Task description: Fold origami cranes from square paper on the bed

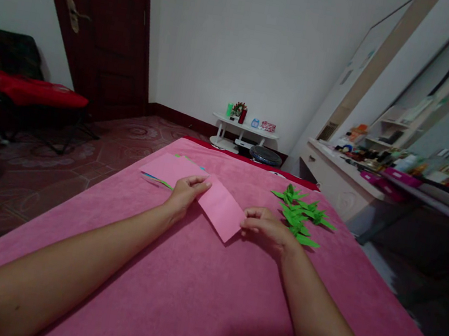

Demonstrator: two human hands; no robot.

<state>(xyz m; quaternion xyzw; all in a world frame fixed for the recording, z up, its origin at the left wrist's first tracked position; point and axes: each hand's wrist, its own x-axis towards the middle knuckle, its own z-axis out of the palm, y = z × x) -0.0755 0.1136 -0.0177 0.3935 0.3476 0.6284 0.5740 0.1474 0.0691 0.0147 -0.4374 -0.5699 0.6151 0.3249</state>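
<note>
A folded pink sheet of paper [221, 209] lies on the pink cloth-covered surface [185, 299] between my hands. My left hand [186, 193] pinches the sheet's far left corner with closed fingers. My right hand [266, 229] grips its near right edge, fingers curled onto it. Behind my left hand lies a stack of coloured paper [170, 170] with a pink sheet on top. Several folded green paper pieces [300, 215] lie just right of my right hand.
A low white round table [245, 128] with small items stands by the far wall. A dresser [343, 179] crowded with bottles is at the right. A dark door [101, 27] and a red-cushioned chair [26, 89] are at the left.
</note>
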